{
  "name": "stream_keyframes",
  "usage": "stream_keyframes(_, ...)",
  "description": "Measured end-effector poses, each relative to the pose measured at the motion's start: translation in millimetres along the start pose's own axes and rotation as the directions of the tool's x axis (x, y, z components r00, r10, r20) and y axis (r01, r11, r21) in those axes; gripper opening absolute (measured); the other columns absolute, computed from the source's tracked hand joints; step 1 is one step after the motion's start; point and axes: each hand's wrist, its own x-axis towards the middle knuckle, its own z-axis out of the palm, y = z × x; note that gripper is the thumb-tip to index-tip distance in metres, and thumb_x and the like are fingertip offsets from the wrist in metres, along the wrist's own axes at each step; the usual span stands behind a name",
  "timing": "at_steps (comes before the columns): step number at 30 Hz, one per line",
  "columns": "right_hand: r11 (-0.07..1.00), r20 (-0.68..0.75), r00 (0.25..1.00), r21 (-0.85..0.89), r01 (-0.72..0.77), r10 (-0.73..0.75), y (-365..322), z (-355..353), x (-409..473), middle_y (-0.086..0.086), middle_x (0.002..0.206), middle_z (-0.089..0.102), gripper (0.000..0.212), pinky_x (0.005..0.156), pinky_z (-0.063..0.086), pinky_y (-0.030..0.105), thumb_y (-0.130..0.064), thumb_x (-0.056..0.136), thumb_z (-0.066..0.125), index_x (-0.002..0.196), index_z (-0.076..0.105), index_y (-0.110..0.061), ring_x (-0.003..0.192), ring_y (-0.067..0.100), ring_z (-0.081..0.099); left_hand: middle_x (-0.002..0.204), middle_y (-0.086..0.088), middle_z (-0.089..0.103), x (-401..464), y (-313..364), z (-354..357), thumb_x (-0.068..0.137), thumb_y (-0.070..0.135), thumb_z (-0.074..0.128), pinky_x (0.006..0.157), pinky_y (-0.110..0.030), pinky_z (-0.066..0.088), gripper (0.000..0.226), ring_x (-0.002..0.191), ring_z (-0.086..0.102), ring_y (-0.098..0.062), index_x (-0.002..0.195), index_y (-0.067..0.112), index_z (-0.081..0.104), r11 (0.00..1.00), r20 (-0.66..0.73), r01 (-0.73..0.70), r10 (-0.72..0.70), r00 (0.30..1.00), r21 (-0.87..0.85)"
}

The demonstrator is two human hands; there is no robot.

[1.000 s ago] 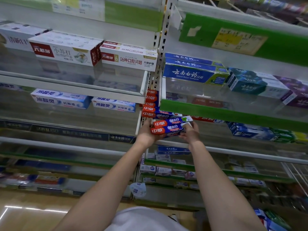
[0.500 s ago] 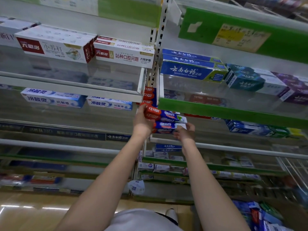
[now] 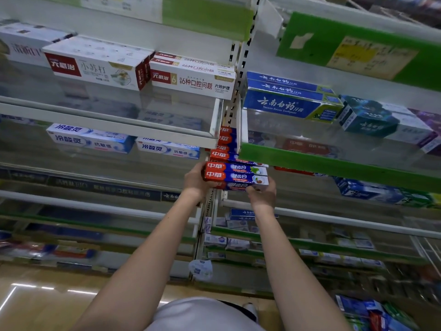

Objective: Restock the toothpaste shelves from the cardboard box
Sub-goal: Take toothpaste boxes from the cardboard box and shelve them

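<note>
A small stack of red-and-blue toothpaste boxes [image 3: 235,176] is held between both hands at the front of the middle shelf, just under the green shelf edge [image 3: 334,166]. My left hand [image 3: 195,181] grips the red left end of the stack. My right hand [image 3: 262,193] holds the right end from below. More boxes of the same kind [image 3: 224,145] are stacked behind them on the shelf, partly hidden by the shelf above. The cardboard box [image 3: 381,316] with more toothpaste shows at the bottom right.
White toothpaste boxes [image 3: 191,78] and blue ones [image 3: 286,101] lie on the upper shelves, pale blue boxes [image 3: 167,149] on the left shelf. A white upright post [image 3: 236,68] divides the two shelf bays. Lower shelves hold small boxes.
Both hands have pushed the stack up and back onto the shelf, against the boxes behind. The view has tilted slightly back down.
</note>
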Motion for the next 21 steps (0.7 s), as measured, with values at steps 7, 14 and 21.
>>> stream_keyframes(7,1.0,-0.076,0.997,-0.012,-0.024,0.023,-4,1,-2,0.001,0.132,0.064,0.06,0.094,0.056,0.043,-0.016,0.091,0.069,0.145,0.046,-0.023,0.105,0.02,0.064,0.136,-0.011,0.059,8,2,10,0.091,0.006,0.069,0.104,-0.037,0.043,0.064,0.126,0.056,-0.027,0.148,0.014,0.042,0.998,-0.024,-0.056,0.057,0.998,0.022)
stream_keyframes(14,0.999,-0.058,0.997,-0.01,-0.043,0.042,-8,2,-1,0.003,0.127,0.065,0.055,0.088,0.056,0.039,-0.016,0.097,0.062,0.148,0.042,-0.02,0.096,0.019,0.061,0.136,-0.009,0.058,12,1,9,0.091,0.009,0.069,0.101,-0.04,0.045,0.066,0.125,0.056,-0.027,0.149,0.019,0.04,1.0,0.017,-0.017,0.016,1.0,0.005)
stream_keyframes(21,0.996,-0.133,0.988,-0.017,-0.085,0.082,-9,-7,-8,0.01,0.12,0.064,0.049,0.076,0.06,0.033,-0.007,0.091,0.066,0.136,0.046,-0.011,0.091,0.022,0.07,0.123,-0.003,0.054,-8,5,17,0.089,0.006,0.07,0.101,-0.04,0.052,0.03,0.11,0.059,-0.02,0.112,0.018,0.055,0.999,-0.261,0.042,-0.048,0.964,-0.028)
